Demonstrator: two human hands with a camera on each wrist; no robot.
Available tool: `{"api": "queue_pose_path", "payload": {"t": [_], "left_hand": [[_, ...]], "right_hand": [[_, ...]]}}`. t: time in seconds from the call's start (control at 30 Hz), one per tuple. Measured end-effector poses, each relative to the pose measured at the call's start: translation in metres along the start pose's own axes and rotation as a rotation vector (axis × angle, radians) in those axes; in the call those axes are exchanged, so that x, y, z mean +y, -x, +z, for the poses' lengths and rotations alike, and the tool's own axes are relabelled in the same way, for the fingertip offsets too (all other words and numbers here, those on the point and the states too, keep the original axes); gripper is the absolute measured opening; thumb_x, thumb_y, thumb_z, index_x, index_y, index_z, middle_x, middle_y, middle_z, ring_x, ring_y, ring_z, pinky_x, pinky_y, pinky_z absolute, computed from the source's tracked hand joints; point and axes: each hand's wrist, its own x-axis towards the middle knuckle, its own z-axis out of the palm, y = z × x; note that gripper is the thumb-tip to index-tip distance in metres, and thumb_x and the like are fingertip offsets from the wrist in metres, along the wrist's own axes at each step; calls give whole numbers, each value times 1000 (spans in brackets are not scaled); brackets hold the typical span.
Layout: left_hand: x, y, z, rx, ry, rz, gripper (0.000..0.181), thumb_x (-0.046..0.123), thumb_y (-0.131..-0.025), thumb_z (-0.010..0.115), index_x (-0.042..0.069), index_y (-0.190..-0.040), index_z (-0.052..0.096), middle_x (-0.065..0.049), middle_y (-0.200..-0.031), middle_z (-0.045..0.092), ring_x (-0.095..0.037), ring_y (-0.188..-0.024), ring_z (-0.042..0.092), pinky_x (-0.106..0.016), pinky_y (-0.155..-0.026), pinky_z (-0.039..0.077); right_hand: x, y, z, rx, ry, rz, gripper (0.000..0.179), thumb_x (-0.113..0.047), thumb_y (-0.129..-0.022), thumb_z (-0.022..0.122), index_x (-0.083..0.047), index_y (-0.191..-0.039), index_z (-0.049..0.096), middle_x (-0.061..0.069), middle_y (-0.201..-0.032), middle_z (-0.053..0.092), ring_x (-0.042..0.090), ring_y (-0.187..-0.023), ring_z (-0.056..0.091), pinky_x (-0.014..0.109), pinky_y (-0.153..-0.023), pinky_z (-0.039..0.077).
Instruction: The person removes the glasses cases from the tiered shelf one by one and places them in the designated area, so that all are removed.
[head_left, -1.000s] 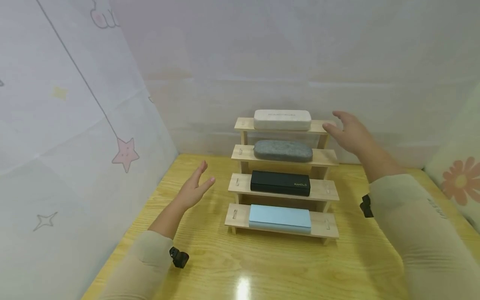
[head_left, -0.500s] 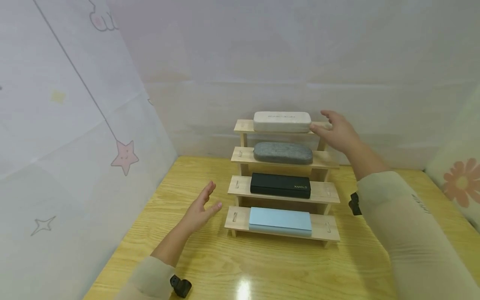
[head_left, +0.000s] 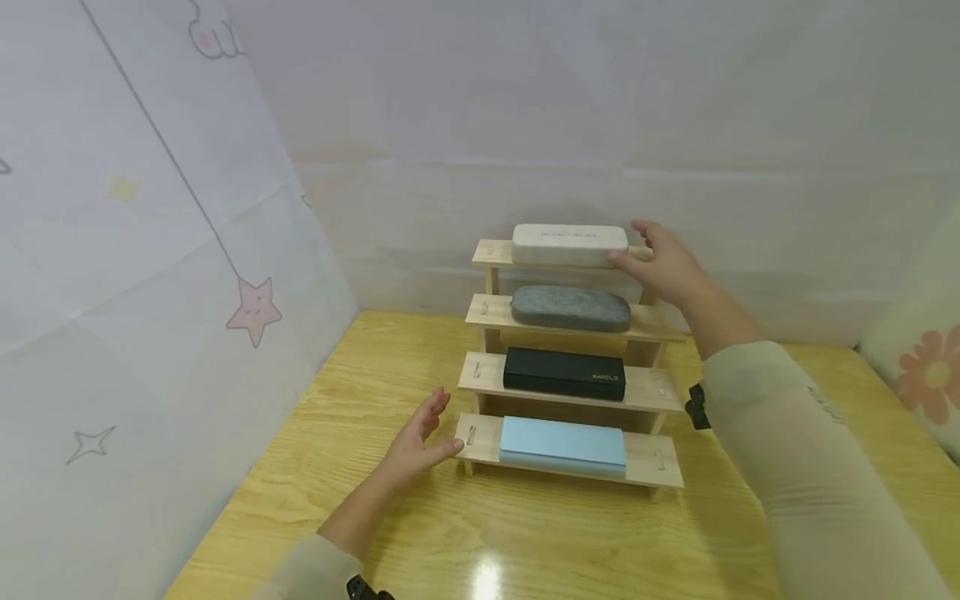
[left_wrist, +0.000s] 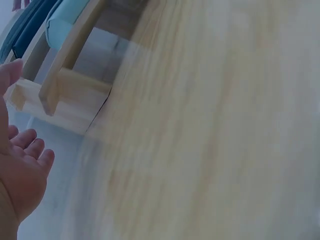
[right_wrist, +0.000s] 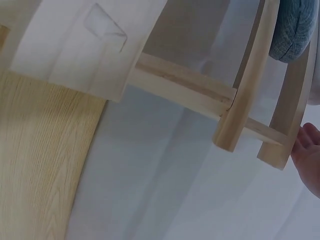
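Note:
A wooden stand (head_left: 647, 385) with stepped tiers holds a case on each tier. On the top lies a white glasses case (head_left: 566, 248), with a grey felt glasses case (head_left: 570, 308) one tier down. Below them are a black case (head_left: 562, 373) with gold lettering and a light blue case (head_left: 562, 442). My right hand (head_left: 670, 265) is at the white case's right end, thumb tip over its front corner, fingers extended behind. In the right wrist view, its fingers (right_wrist: 309, 145) are beside an upper tier's end. My left hand (head_left: 411, 448) is spread, thumb tip right at the bottom tier's left end.
The stand rests on a yellow wood-grain table (head_left: 360, 367). Behind it hangs a pale cloth backdrop (head_left: 420, 200), and another with a pink star (head_left: 255, 311) covers the left side. A red flower print (head_left: 933, 375) shows on the right cloth.
My right hand has moved left, from beyond the top tier's end to the white glasses case. My left hand has come down and right to the bottom tier. The cases stay on their tiers.

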Motion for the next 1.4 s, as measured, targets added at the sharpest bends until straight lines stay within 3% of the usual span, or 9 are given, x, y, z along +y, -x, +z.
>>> {"api": "queue_pose_path", "payload": {"t": [0.17, 0.27, 0.47, 0.6, 0.9, 1.4], "left_hand": [[-8, 3, 14, 1, 51, 5, 90, 12, -86, 75, 1, -155, 20, -19, -160, 27, -37, -148, 26, -52, -119, 22], [-10, 2, 23, 25, 137, 14, 89, 7, -83, 77, -1, -153, 23, -22, -158, 28, -38, -146, 28, -52, -119, 23], [-13, 0, 35, 38, 255, -13, 89, 1, -82, 76, 0, -154, 24, -20, -158, 30, -35, -147, 29, -48, -117, 25], [-12, 4, 36, 57, 242, -18, 87, 3, -81, 77, -1, -153, 26, -22, -158, 28, -37, -146, 28, -46, -116, 28], [-13, 9, 40, 51, 233, -6, 86, 8, -83, 78, 0, -152, 28, -21, -158, 31, -35, -145, 31, -19, -109, 35], [-15, 10, 42, 65, 241, -23, 85, 5, -82, 78, 1, -152, 31, -18, -158, 32, -33, -146, 31, -21, -110, 34]], "right_hand": [[-3, -2, 2, 4, -4, 4, 94, -61, -92, 54, -15, -159, 8, 16, -165, 9, 43, -149, 14, 64, -116, 15], [-6, -3, 1, 1, -8, 8, 94, -60, -92, 55, -15, -159, 7, 14, -165, 8, 43, -149, 16, 64, -116, 16], [-9, -6, 1, -18, -35, 1, 93, -53, -94, 58, -14, -159, 5, 15, -165, 8, 43, -148, 19, 61, -118, 17], [-8, -9, 5, -25, -60, 7, 94, -50, -93, 61, -12, -159, 6, 18, -164, 11, 42, -148, 19, 58, -118, 18], [-8, -16, 9, -23, -74, 6, 98, -48, -90, 66, -13, -159, 6, 20, -162, 18, 39, -148, 23, 57, -116, 27], [-8, -15, 11, -10, -15, 1, 96, -46, -90, 67, -10, -159, 11, 22, -158, 26, 40, -141, 32, 57, -113, 31]]}}
